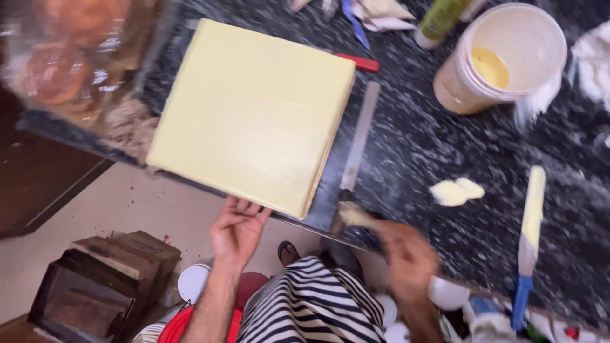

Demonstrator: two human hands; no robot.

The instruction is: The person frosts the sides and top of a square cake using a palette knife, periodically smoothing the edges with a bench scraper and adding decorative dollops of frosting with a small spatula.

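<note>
Striped cloth over my lap sits closest, with my two hands just above it at the counter's near edge. My left hand is loose, fingers spread, fingertips touching the near edge of the square cake, which overhangs the counter edge on its board. My right hand is blurred but clenched on the handle of a long spatula; the blade runs away from me beside the cake's right side, long axis pointing up toward a red handle. Right of the blade the dark counter is open as far as a cream blob and a blue-handled scraper. A bucket stands at the far right. Boxes crowd the floor below left.
</note>
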